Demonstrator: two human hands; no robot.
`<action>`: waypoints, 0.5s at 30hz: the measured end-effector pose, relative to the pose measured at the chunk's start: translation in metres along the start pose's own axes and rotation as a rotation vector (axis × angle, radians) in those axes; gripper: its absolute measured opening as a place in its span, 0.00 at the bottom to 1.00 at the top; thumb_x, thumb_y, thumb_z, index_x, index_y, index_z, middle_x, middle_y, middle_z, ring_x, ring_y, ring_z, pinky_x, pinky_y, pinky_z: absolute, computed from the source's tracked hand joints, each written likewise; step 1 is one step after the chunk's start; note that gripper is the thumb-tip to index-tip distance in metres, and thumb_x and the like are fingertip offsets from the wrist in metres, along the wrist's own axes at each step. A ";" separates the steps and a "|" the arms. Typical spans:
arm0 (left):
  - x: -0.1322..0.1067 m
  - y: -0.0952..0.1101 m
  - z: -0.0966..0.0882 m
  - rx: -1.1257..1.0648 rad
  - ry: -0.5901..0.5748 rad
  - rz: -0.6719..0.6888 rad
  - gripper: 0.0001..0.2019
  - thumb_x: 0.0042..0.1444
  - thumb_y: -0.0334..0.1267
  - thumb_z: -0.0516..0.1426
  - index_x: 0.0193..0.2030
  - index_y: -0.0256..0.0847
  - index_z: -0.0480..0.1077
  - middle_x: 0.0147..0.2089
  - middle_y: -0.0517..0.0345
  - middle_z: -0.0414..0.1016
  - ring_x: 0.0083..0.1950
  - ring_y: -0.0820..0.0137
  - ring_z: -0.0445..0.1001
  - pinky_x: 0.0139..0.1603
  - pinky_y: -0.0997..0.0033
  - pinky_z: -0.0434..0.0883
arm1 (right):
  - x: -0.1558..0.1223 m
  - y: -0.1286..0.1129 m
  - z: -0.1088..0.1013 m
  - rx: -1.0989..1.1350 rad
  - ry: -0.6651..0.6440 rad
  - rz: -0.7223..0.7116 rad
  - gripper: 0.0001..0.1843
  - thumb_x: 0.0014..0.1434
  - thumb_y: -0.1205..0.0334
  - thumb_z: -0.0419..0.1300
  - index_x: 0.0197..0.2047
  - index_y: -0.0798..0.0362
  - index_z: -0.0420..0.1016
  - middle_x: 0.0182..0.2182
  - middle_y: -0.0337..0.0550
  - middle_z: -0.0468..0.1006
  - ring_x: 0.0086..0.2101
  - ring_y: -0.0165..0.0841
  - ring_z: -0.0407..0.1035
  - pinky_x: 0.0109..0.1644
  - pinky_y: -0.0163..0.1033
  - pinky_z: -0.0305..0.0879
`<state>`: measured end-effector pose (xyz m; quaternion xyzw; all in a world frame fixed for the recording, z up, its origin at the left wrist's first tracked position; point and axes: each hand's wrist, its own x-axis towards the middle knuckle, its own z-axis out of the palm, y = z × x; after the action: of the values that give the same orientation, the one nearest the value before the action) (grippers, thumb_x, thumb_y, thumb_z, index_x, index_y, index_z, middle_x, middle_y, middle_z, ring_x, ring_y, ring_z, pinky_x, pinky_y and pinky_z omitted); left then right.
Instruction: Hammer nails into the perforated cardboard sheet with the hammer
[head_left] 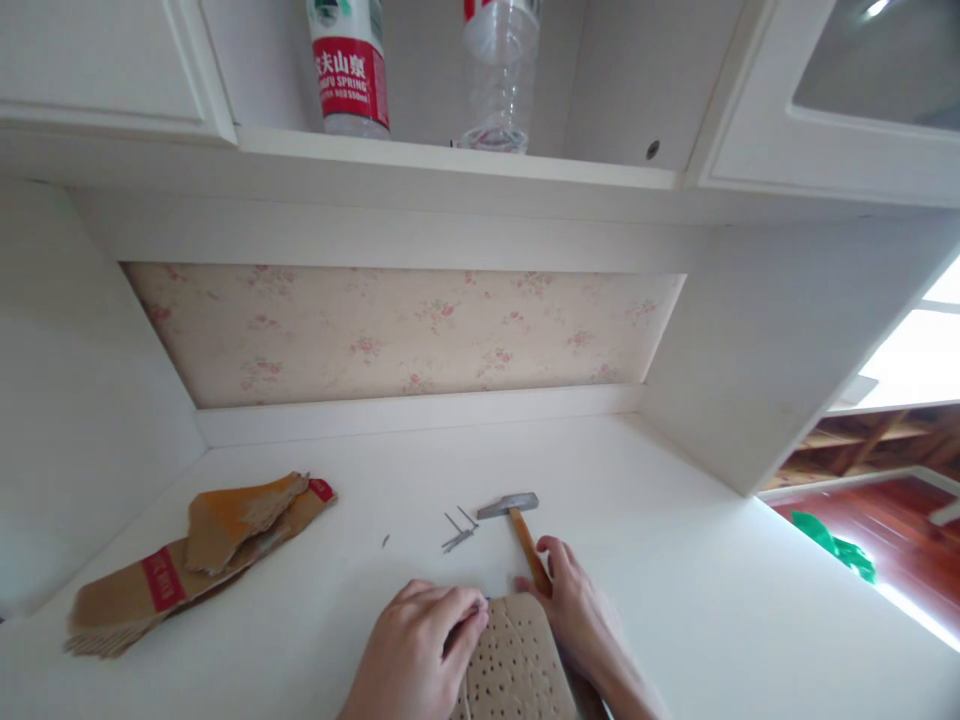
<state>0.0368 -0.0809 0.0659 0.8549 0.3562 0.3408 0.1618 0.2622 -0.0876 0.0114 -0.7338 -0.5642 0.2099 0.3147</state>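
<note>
A tan, rounded piece dotted with small holes [517, 660] lies at the bottom middle, partly cut off by the frame. My left hand [420, 645] is closed in a pinch at its upper left corner. Something small and dark shows at the fingertips, too little of it to name. On the right, my right hand [574, 600] has its thumb and fingers around the wooden handle of a hammer [523, 535]. The hammer's grey metal head points away and rests on the white surface. Just left of the head lie several nails [460, 532] in a loose cluster.
Torn cardboard [202, 560] lies at the left on the white tabletop [337, 600]. A small dark sliver [385, 541] is near the middle. Above, an open shelf [450, 165] overhangs with two plastic bottles, one labelled [351, 80], one clear [499, 80]. Side panels bound the nook.
</note>
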 end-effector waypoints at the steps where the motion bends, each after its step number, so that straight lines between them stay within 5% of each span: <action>1: 0.000 0.000 0.001 0.003 0.000 0.003 0.07 0.65 0.37 0.53 0.38 0.50 0.71 0.36 0.65 0.82 0.36 0.68 0.79 0.41 0.67 0.74 | -0.005 -0.002 -0.002 -0.080 -0.022 -0.003 0.18 0.56 0.57 0.60 0.50 0.50 0.68 0.43 0.52 0.78 0.39 0.46 0.73 0.38 0.44 0.59; 3: -0.001 -0.001 0.003 0.007 -0.006 0.005 0.07 0.66 0.37 0.53 0.38 0.50 0.72 0.37 0.64 0.82 0.36 0.68 0.80 0.42 0.67 0.74 | -0.011 -0.004 -0.004 -0.166 -0.074 0.034 0.20 0.57 0.62 0.56 0.54 0.53 0.67 0.47 0.60 0.78 0.43 0.51 0.73 0.41 0.48 0.59; 5: -0.002 -0.001 0.005 0.008 -0.016 -0.007 0.08 0.66 0.37 0.52 0.38 0.50 0.73 0.37 0.64 0.83 0.37 0.67 0.80 0.43 0.67 0.75 | -0.011 -0.005 -0.006 -0.181 -0.098 0.067 0.13 0.58 0.64 0.53 0.46 0.52 0.71 0.41 0.60 0.80 0.41 0.52 0.74 0.41 0.49 0.59; 9: -0.002 -0.001 0.004 -0.002 -0.032 -0.052 0.09 0.65 0.38 0.53 0.39 0.50 0.75 0.38 0.63 0.83 0.38 0.68 0.81 0.44 0.70 0.77 | -0.002 0.000 -0.014 -0.029 -0.140 0.124 0.05 0.56 0.61 0.55 0.28 0.49 0.68 0.26 0.45 0.76 0.30 0.42 0.73 0.32 0.43 0.61; 14: -0.003 0.000 0.004 -0.002 -0.026 -0.041 0.13 0.66 0.39 0.51 0.41 0.52 0.78 0.38 0.62 0.84 0.38 0.69 0.82 0.45 0.73 0.78 | -0.015 0.001 -0.039 0.334 -0.215 0.250 0.18 0.62 0.50 0.45 0.40 0.52 0.70 0.21 0.32 0.64 0.12 0.25 0.55 0.14 0.34 0.51; 15: -0.003 0.000 0.004 -0.007 -0.024 -0.041 0.13 0.66 0.39 0.52 0.42 0.52 0.78 0.39 0.62 0.84 0.39 0.69 0.82 0.46 0.73 0.78 | -0.024 -0.001 -0.045 0.596 -0.185 0.296 0.19 0.60 0.47 0.50 0.44 0.52 0.70 0.23 0.32 0.65 0.12 0.23 0.54 0.13 0.33 0.49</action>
<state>0.0379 -0.0834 0.0616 0.8509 0.3705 0.3281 0.1761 0.2850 -0.1211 0.0429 -0.6613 -0.3918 0.4745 0.4291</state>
